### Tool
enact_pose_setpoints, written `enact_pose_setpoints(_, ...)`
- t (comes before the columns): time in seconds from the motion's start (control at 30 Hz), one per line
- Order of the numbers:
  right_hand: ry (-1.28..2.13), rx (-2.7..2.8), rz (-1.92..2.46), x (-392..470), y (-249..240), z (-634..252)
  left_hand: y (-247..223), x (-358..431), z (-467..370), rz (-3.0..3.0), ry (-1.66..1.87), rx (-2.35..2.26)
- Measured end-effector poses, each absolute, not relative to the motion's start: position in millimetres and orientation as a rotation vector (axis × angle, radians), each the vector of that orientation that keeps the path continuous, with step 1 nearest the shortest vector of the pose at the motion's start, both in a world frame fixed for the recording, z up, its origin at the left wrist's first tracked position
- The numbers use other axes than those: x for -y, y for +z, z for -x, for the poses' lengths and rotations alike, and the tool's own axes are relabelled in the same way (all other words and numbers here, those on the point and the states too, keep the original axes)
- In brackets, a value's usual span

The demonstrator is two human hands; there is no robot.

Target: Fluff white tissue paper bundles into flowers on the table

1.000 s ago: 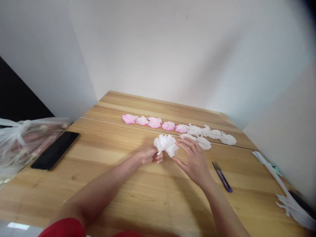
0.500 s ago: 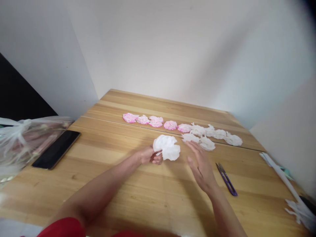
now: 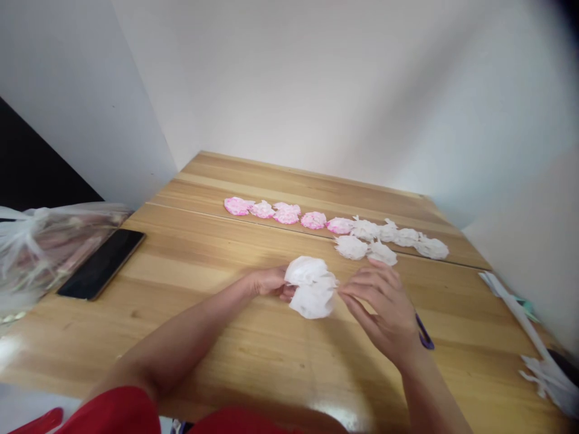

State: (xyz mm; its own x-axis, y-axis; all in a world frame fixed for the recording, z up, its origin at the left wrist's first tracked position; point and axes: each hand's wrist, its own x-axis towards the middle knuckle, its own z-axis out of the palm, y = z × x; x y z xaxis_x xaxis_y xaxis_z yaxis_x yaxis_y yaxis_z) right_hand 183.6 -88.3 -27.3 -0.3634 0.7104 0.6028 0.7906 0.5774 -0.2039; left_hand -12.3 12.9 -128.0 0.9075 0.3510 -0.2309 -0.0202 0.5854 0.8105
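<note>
A white tissue-paper flower (image 3: pixel 312 289) with loose ruffled layers is held over the table by my left hand (image 3: pixel 274 282), whose fingers are closed at its left side and partly hidden behind it. My right hand (image 3: pixel 380 304) has its thumb and index finger pinched together at the flower's right edge, on what looks like a bit of its paper. Just past the right hand's fingertips lie white paper flowers (image 3: pixel 351 246) on the table. Purple thread snips (image 3: pixel 424 333) rest under the right hand, mostly covered by it.
Pink-edged paper flowers (image 3: pixel 239 206) continue the row to the left across the wooden table (image 3: pixel 203 241). A black phone (image 3: pixel 102 265) lies at the left beside a clear plastic bag (image 3: pixel 54 247). White paper strips (image 3: pixel 520 319) lie along the right edge.
My right hand has gone from open and apart to pinching at the flower's right edge, covering most of the snips. The flower has dropped slightly and its layers look fuller.
</note>
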Motion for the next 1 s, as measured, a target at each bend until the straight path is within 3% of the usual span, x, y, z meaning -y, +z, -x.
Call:
enact_pose_setpoints(0.67, -0.222, 2.306, 1.547, 83, -32, -170, -139, -17, 8, -1.047, 0.249, -0.315)
enact_pose_setpoints(1.0, -0.246, 2.422, 1.519, 79, -43, -163, -139, -16, 9, -1.137, 0.253, -0.325)
